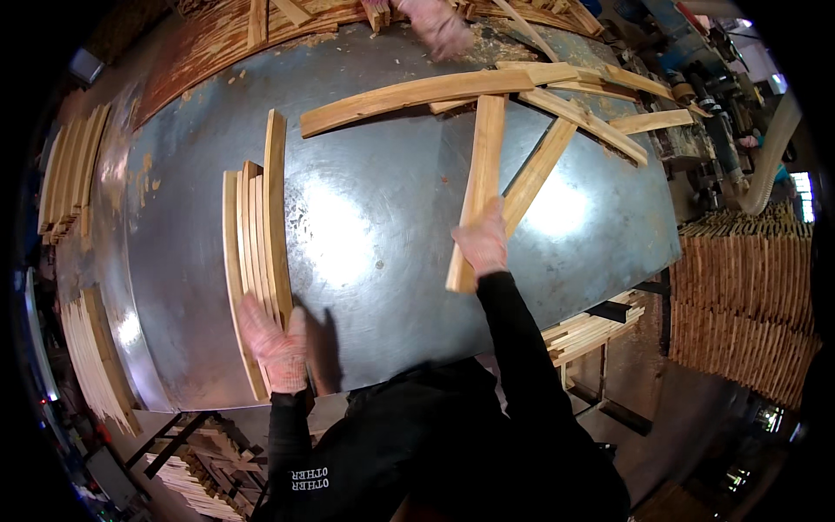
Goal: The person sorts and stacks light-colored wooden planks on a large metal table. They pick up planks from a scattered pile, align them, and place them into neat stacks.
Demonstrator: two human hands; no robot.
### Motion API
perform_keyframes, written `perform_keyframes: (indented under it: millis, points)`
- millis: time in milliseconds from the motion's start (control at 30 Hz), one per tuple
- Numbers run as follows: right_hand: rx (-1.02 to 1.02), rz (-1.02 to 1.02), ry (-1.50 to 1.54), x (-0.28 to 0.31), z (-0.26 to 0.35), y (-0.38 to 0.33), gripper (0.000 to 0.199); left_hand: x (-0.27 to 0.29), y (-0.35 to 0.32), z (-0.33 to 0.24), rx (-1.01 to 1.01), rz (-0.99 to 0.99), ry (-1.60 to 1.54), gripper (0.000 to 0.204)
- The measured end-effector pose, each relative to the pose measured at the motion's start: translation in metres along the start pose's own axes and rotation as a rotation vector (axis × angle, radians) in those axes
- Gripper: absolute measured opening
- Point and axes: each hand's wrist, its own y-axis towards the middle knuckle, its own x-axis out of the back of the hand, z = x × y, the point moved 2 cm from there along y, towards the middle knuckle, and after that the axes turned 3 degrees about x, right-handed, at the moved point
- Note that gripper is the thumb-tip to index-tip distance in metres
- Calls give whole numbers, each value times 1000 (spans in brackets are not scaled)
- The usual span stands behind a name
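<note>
Both my hands wear pale pinkish work gloves. My left hand [274,345] straddles the near end of a bundle of wooden slats [251,222], its thumb on the right side and fingers over the top and left. The slats stand side by side, lengthwise away from me, and the rightmost one reaches farther than the rest. With my right hand [484,242] I grip a single wooden slat [480,157] near its close end. A second slat [541,170] slants away just right of it. Across their far ends lies a long, slightly curved slat [417,97].
A grey metal tabletop [374,183] lies beneath everything. More loose slats [600,130] cross each other at the far right. Another person's gloved hand [439,30] is at the far edge. Slat stacks [74,170] stand left; a tall wood stack [744,300] stands right.
</note>
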Motion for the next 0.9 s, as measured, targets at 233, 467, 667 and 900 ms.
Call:
perform_keyframes:
  millis: [233, 467, 667, 900]
  points:
    - [-231, 318, 174, 99, -123, -107, 118, -87, 144, -136, -423, 82, -180, 97]
    - [59, 293, 100, 162, -185, -148, 115, -214, 222, -160, -764, 315, 106, 82]
    - [354, 168, -413, 182, -191, -138, 105, -139, 206, -245, -363, 754, 39, 66]
    - [514, 164, -637, 198, -148, -133, 86, -208, 163, -341, 116, 915, -247, 84]
